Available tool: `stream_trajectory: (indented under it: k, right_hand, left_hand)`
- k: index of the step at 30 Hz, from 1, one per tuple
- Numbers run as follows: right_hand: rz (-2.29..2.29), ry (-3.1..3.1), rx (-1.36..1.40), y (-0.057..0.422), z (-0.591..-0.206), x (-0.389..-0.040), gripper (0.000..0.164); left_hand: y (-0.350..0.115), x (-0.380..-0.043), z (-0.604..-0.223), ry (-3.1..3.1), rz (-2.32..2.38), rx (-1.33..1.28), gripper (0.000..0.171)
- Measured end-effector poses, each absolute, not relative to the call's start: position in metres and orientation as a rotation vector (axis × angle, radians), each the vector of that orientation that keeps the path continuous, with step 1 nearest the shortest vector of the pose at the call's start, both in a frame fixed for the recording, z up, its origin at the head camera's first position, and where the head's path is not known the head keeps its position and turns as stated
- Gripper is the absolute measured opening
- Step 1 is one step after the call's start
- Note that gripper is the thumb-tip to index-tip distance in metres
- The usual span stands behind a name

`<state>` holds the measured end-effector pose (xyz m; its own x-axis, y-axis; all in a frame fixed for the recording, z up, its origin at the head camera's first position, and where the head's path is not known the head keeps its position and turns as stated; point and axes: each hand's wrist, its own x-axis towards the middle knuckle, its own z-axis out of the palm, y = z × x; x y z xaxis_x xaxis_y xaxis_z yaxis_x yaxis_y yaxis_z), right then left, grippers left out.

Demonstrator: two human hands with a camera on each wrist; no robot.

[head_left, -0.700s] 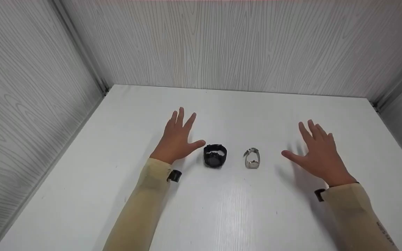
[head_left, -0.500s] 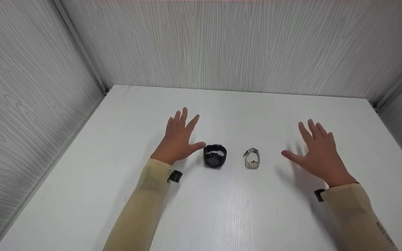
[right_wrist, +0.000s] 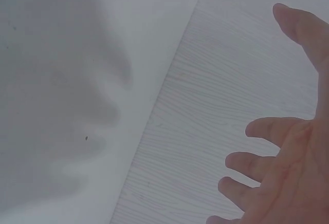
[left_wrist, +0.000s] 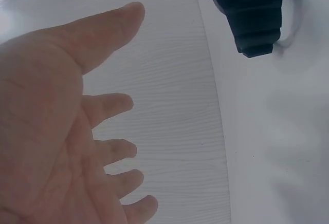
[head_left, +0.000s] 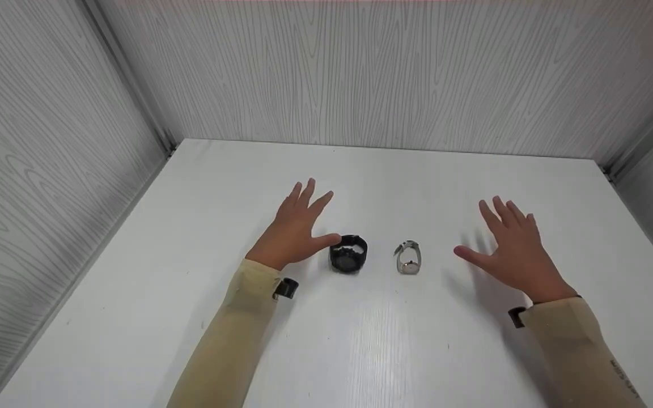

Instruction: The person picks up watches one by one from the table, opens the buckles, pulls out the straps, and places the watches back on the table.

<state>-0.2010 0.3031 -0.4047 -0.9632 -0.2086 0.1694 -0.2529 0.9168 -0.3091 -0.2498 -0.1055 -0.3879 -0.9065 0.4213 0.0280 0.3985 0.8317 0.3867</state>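
A black sport watch (head_left: pixel 347 260) with its strap in a loop sits near the middle of the white table. To its right lies a smaller silver watch (head_left: pixel 410 266), its band also looped. My left hand (head_left: pixel 292 229) hovers left of the black watch, fingers spread, the thumb tip overlapping the watch's upper left edge in the head view. In the left wrist view the thumb and the black watch (left_wrist: pixel 252 13) are apart. Off to the right of the silver watch, my right hand (head_left: pixel 513 252) is held above the table with spread fingers and nothing in it.
The white table (head_left: pixel 360 351) carries both watches. Grey wood-grain panels stand at the back (head_left: pixel 389 73) and along both sides. A black camera mount (head_left: pixel 287 288) is on the left wrist, and another one (head_left: pixel 517 317) is on the right.
My left hand has shifted a little to the right, toward the black watch. The right hand has edged slightly left. Both watches stay where they were.
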Motion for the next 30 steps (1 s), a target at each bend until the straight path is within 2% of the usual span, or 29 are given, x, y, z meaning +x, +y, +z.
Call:
stream_trajectory:
  k: [8, 19, 24, 30]
  right_hand:
    - [0.503, -2.969, 0.378, 0.302, -0.405, -0.202, 0.101]
    - [0.626, -3.107, 0.368, 0.300, -0.402, -0.199, 0.105]
    - [0.692, -3.204, 0.330, 0.296, -0.399, -0.195, 0.107]
    - [0.725, -3.171, 0.395, 0.296, -0.399, -0.194, 0.099]
  left_hand:
    - [-0.103, -0.243, -0.386, 2.890, 0.611, 0.708, 0.081]
    - [-0.098, -0.239, -0.388, 2.834, 0.663, 0.890, 0.042]
    - [-0.096, -0.239, -0.389, 2.800, 0.694, 0.930, 0.035]
    - [-0.092, -0.240, -0.391, 2.794, 0.670, 0.937, 0.025]
